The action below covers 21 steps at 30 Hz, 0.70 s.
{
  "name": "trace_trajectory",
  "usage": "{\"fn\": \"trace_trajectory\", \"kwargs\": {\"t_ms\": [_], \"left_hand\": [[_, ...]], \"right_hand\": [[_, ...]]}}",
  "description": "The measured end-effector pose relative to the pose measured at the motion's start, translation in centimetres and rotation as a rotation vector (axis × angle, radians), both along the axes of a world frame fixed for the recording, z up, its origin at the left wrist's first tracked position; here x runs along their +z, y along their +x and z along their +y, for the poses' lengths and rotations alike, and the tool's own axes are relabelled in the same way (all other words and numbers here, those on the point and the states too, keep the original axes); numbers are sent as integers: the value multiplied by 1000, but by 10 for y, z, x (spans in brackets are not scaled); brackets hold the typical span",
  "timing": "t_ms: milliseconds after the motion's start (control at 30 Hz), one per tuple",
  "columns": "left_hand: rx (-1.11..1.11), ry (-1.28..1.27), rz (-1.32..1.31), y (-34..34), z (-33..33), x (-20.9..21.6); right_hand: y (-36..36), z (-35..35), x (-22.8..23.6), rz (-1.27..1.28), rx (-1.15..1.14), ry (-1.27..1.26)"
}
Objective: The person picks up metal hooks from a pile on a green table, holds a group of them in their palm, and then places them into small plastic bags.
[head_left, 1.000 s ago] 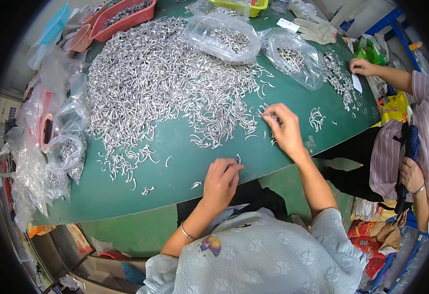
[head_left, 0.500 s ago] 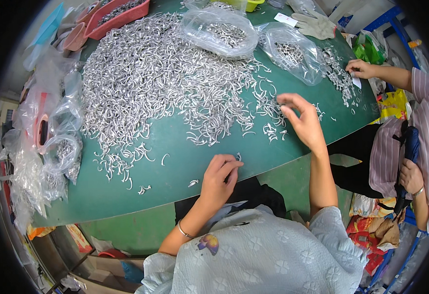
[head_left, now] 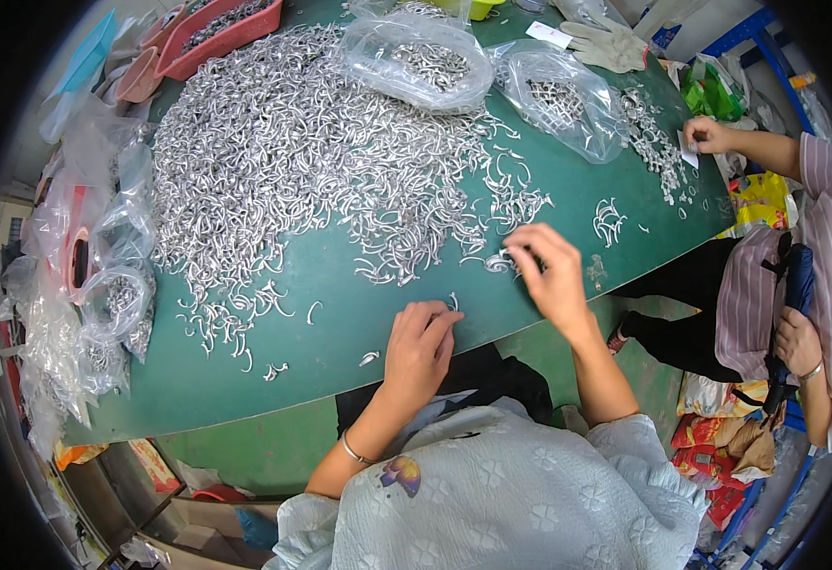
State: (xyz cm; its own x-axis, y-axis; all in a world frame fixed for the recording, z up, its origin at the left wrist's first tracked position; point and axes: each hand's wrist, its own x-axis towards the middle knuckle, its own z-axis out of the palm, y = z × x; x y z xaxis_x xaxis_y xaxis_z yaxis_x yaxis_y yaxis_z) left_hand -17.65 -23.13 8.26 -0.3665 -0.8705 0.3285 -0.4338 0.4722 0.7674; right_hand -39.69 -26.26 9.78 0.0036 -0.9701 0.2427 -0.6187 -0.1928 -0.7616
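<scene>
My left hand (head_left: 420, 346) is closed near the table's front edge, a silver bracelet on its wrist. A small curved silvery metal piece (head_left: 454, 302) sticks out at its fingertips; the rest of what it holds is hidden by the fingers. Over to the right, my right hand (head_left: 553, 275) hovers low over the table, its thumb and fingers half bent and apart. Just by its fingertips are a few loose metal pieces (head_left: 497, 261), at the near edge of a broad heap (head_left: 273, 142) of the same curved pieces. A single loose piece (head_left: 369, 358) lies left of my left hand.
Clear plastic bags (head_left: 416, 68) of metal parts stand on the green table (head_left: 340, 313), near a red tray (head_left: 218, 38) and a work glove (head_left: 606, 46). More bags (head_left: 102, 304) crowd the left edge. At right, another person's hand (head_left: 707, 136) is beside small parts (head_left: 658, 147).
My right hand has come nearer and a little left, leaving a small cluster of pieces visible to its right. My left hand has barely shifted. The other person's hand moved slightly right.
</scene>
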Motion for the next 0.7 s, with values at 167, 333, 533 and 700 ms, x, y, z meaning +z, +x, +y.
{"fn": "trace_trajectory", "kwargs": {"t_ms": [167, 333, 533, 700], "left_hand": [[-16, -23, 0, 3, 0, -3], [2, -3, -49, 2, 1, 4], [-17, -58, -78, 4, 0, 3], [15, 16, -100, -1, 0, 7]], "right_hand": [[-4, -24, 13, 133, -154, -103], [-3, -26, -6, 261, -4, -92], [-17, -32, -5, -148, -237, 122], [-40, -35, 2, -581, -184, 121]]}}
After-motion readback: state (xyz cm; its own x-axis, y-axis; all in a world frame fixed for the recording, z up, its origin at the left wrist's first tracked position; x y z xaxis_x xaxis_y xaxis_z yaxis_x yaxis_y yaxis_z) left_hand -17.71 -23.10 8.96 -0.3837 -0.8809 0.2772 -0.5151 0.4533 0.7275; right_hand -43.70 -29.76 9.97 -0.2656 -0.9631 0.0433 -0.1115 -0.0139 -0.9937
